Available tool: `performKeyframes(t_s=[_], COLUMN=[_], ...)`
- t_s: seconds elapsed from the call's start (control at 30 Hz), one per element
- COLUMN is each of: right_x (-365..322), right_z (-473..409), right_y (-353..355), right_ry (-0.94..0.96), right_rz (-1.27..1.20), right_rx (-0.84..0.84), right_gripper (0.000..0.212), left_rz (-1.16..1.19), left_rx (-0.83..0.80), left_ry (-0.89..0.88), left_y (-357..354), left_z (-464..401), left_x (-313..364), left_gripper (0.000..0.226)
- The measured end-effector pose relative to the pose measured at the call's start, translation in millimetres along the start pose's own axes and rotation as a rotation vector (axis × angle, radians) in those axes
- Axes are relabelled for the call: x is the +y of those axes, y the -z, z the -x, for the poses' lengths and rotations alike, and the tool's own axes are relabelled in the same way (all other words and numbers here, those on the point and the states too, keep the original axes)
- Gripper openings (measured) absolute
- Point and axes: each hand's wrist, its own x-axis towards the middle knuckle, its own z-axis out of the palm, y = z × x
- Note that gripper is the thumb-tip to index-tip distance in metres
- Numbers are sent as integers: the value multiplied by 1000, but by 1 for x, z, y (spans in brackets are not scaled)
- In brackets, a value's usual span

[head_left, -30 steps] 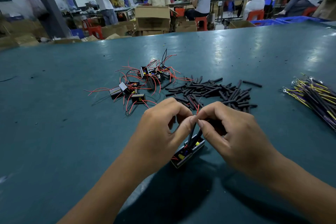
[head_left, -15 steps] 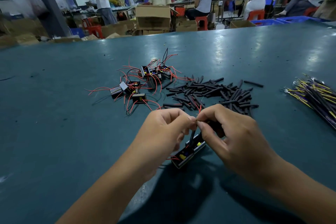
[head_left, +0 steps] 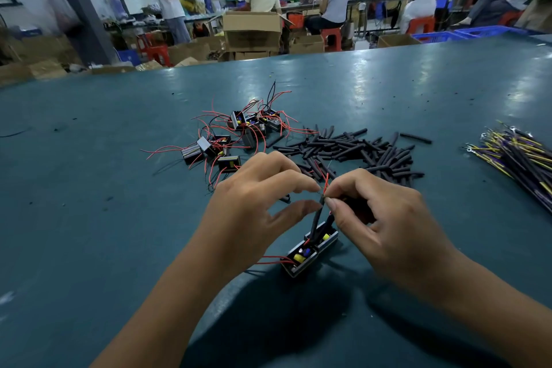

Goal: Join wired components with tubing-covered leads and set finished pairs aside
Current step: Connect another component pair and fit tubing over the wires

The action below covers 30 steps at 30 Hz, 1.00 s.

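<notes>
Two small black wired components (head_left: 310, 251) lie end to end on the teal table (head_left: 89, 218) below my hands. Black tubing (head_left: 316, 221) rises from them to my right hand (head_left: 385, 218), which pinches its top, where a red lead tip (head_left: 327, 181) sticks out. My left hand (head_left: 257, 209) hovers just left of it. Its thumb and forefinger are apart, and the forefinger tip is close to the red lead. Red leads trail from the left end of the pair.
A pile of loose wired components (head_left: 239, 134) with red leads lies beyond my left hand. Several cut black tubing pieces (head_left: 358, 152) are heaped behind my right hand. A bundle of yellow and purple wires (head_left: 519, 158) lies at the far right. People work at benches behind the table.
My left thumb and forefinger have come apart and released their pinch at the lead. My right hand still holds the tubing top, and more of the red tip shows above it.
</notes>
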Motion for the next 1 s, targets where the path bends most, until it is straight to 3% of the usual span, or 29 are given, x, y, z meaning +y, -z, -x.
performKeyframes(t_s=[0.13, 0.4, 0.53, 0.67, 0.87, 0.93, 1.0], right_x=[0, -2, -2, -3, -3, -3, -2], right_z=[0, -1, 0, 0, 0, 0, 0], right_y=[-1, -2, -1, 0, -2, -3, -3], right_ry=[0, 31, 29, 44, 87, 93, 67], right_rz=[5, 11, 15, -2, 62, 54, 29], right_rx=[1, 3, 3, -6, -6, -15, -8], right_gripper=[2, 10, 4, 13, 6, 8, 8], left_rz=[-59, -210, -149, 146, 937, 1102, 1046], left_rx=[-7, 43, 27, -52, -162, -214, -222], left_ry=[-53, -178, -141, 83, 799, 920, 896], left_y=[2, -2, -3, -4, -10, -10, -9], left_z=[0, -2, -1, -1, -3, -3, -2], left_x=[-1, 1, 4, 11, 21, 23, 21], left_gripper=[25, 20, 17, 9, 18, 16, 14])
